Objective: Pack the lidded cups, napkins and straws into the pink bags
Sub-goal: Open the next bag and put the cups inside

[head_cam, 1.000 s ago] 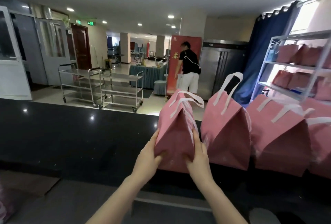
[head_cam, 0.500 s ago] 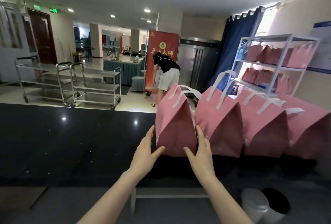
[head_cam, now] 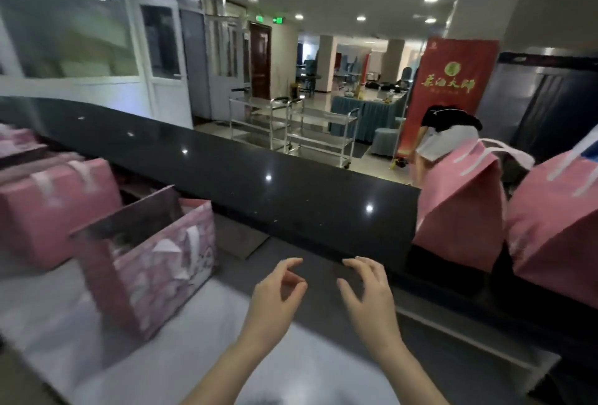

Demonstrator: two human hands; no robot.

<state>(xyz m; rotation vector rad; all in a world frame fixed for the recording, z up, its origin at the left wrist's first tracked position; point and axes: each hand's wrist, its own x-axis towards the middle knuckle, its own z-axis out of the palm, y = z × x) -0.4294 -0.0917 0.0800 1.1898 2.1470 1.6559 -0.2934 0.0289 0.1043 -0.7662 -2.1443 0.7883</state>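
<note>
Left hand (head_cam: 278, 289) and right hand (head_cam: 369, 294) hover empty, fingers loosely curled, probably free to reach into the open box (head_cam: 103, 275) alongside.

Motion blur covered the left half of the frame. Open pink bag (head_cam: 155, 262), centre left: contents were a pink-white smear, so no items could be identified. Closed pink bag (head_cam: 48, 210) was cut by the left edge. Far-right pink bag (head_cam: 556, 230) was cut by the right edge. Bent-over person (head_cam: 449, 132), upper right, was partly hidden behind the standing pink bag (head_cam: 459, 210). Small print on the red banner (head_cam: 449, 58) was unreadable.
</note>
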